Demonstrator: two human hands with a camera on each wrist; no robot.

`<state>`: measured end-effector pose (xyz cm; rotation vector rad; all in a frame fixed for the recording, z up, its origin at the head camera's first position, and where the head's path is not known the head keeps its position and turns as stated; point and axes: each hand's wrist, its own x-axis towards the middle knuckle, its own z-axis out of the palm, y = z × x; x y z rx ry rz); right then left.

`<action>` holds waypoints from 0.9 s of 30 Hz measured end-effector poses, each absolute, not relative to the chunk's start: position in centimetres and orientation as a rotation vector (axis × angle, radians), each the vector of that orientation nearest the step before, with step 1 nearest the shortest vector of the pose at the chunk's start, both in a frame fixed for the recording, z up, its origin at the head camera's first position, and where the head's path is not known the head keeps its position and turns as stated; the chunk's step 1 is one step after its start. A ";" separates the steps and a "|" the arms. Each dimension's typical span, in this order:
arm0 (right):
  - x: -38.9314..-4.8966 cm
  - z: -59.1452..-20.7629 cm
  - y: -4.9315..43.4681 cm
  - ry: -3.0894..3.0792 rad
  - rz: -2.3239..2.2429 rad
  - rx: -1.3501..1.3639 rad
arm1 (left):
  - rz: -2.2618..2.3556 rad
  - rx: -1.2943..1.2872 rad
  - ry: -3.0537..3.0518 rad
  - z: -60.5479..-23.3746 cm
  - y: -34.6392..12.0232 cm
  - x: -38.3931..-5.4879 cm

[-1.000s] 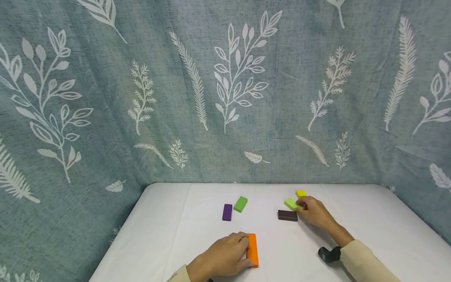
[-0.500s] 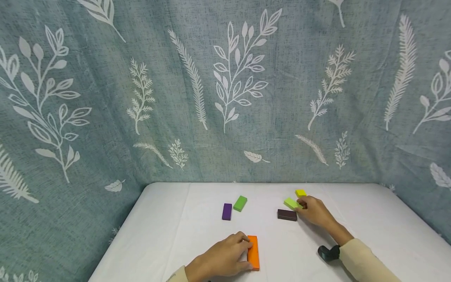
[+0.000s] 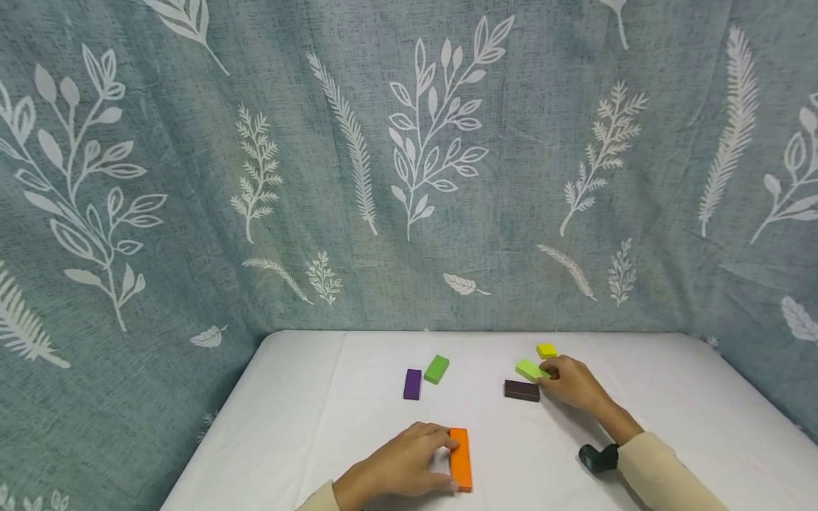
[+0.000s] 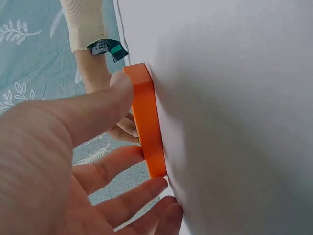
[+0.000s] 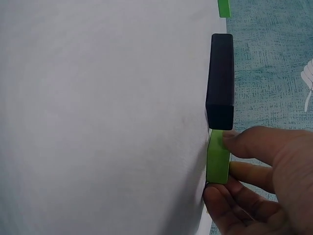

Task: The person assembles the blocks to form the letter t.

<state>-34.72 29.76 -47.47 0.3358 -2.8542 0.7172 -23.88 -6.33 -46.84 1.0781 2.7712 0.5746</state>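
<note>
My left hand [image 3: 409, 460] is at the orange block [image 3: 460, 460], which lies lengthwise on the white table. In the left wrist view, the thumb touches one end of that block while the fingertips hold it toward the other end. Farther back on the right, my right hand [image 3: 571, 383] pinches the near end of a lime green block [image 3: 529, 370] between thumb and fingers. Close in front of the lime block lies a dark brown block [image 3: 521, 390], seen end-on in the right wrist view. Just behind the lime one is a yellow block [image 3: 546, 350].
A purple block [image 3: 412, 384] and a green block [image 3: 437, 369] lie side by side toward the back middle. The white table [image 3: 287, 426] ends at a blue-green curtain [image 3: 358, 142] with white leaf prints. A black device [image 3: 598, 458] is on the right wrist.
The orange block has shifted slightly toward me and to the right, and the left fingers have changed position on it. The right hand and the other blocks stay in place.
</note>
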 end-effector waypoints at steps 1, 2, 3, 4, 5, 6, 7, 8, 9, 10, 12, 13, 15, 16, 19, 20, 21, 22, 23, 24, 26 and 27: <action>-34.7 -47.5 29.8 -2.854 0.722 0.333 | 0.566 1.085 2.779 -46.9 -6.3 -23.8; -34.7 -47.5 29.7 -2.856 0.722 0.329 | 0.556 1.093 2.789 -46.9 -6.3 -23.8; -34.7 -47.5 29.8 -2.855 0.724 0.332 | 0.550 1.095 2.795 -46.9 -6.3 -23.7; -34.6 -47.5 29.8 -2.854 0.724 0.340 | 0.542 1.099 2.800 -46.9 -6.3 -23.7; -34.6 -47.4 29.8 -2.856 0.729 0.331 | 0.538 1.100 2.802 -46.9 -6.2 -23.7; -34.6 -47.4 29.8 -2.855 0.736 0.329 | 0.534 1.095 2.803 -46.9 -6.2 -23.6; -34.5 -47.3 29.8 -2.851 0.741 0.326 | 0.534 1.090 2.802 -46.9 -6.1 -23.6; -34.4 -47.1 29.8 -2.844 0.748 0.330 | 0.537 1.086 2.800 -46.9 -6.1 -23.6; -34.3 -46.9 29.8 -2.838 0.756 0.335 | 0.537 1.083 2.799 -46.9 -6.1 -23.6; -34.2 -46.7 29.7 -2.832 0.764 0.335 | 0.540 1.083 2.798 -46.8 -6.0 -23.6; -33.9 -46.3 29.5 -2.819 0.783 0.335 | 0.549 1.080 2.797 -46.8 -6.0 -23.6; -33.6 -46.0 29.4 -2.814 0.789 0.340 | 0.551 1.084 2.797 -46.8 -6.0 -23.6; -33.1 -45.5 29.2 -2.813 0.801 0.349 | 0.554 1.090 2.802 -46.8 -6.0 -23.5; -32.8 -45.3 29.0 -2.809 0.810 0.352 | 0.561 1.086 2.802 -46.9 -6.0 -23.5; -31.8 -44.9 28.5 -2.801 0.820 0.391 | 0.568 1.076 2.805 -47.1 -5.9 -23.4; -31.5 -44.7 28.2 -2.791 0.822 0.411 | 0.572 1.070 2.806 -47.1 -5.9 -23.4; -31.3 -44.5 28.0 -2.780 0.823 0.435 | 0.576 1.060 2.807 -47.1 -5.8 -23.4; -31.0 -44.4 27.8 -2.770 0.825 0.459 | 0.577 1.051 2.807 -47.1 -5.8 -23.4; -30.9 -44.2 27.5 -2.760 0.822 0.484 | 0.576 1.043 2.808 -47.1 -5.8 -23.4; -30.7 -44.0 27.3 -2.747 0.822 0.517 | 0.581 1.040 2.809 -47.0 -5.7 -23.4; -30.5 -43.7 26.8 -2.725 0.823 0.565 | 0.584 1.032 2.807 -46.9 -5.7 -23.5; -30.4 -43.6 26.5 -2.714 0.825 0.586 | 0.581 1.031 2.807 -46.9 -5.7 -23.6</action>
